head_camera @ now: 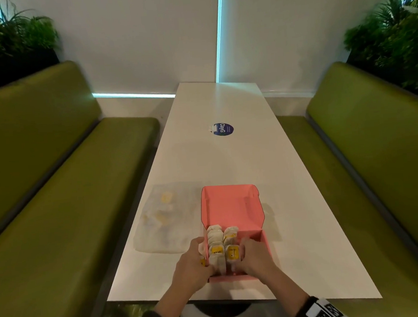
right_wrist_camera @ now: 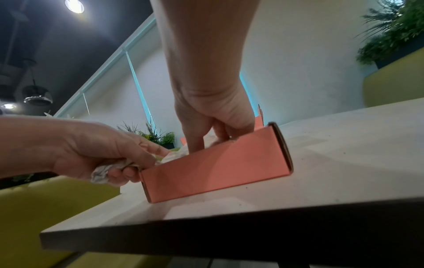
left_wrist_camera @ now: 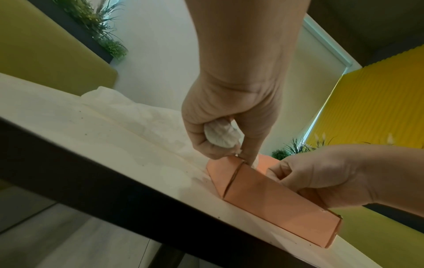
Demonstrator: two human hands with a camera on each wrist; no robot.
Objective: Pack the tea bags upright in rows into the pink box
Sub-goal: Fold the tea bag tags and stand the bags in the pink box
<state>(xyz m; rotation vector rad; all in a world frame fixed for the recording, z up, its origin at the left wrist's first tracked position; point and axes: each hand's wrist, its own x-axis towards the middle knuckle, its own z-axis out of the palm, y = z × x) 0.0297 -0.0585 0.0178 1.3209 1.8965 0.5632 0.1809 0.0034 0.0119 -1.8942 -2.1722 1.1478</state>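
Observation:
The pink box (head_camera: 232, 206) stands near the table's front edge with its lid tilted back; it also shows from the side (left_wrist_camera: 270, 197) (right_wrist_camera: 215, 166). Two rows of white tea bags (head_camera: 222, 246) with yellow tags stand in its left part; the right part is bare. My left hand (head_camera: 193, 261) sits at the box's left wall and grips a crumpled tea bag (left_wrist_camera: 221, 135) (right_wrist_camera: 103, 172) in its palm, one finger reaching into the box. My right hand (head_camera: 253, 258) (right_wrist_camera: 206, 130) reaches its fingers straight down against the right row; their tips are hidden.
A clear plastic bag (head_camera: 167, 215) with more tea bags lies left of the box. A round blue sticker (head_camera: 223, 129) is farther back on the white table (head_camera: 306, 225). Green benches (head_camera: 58, 206) run along both sides.

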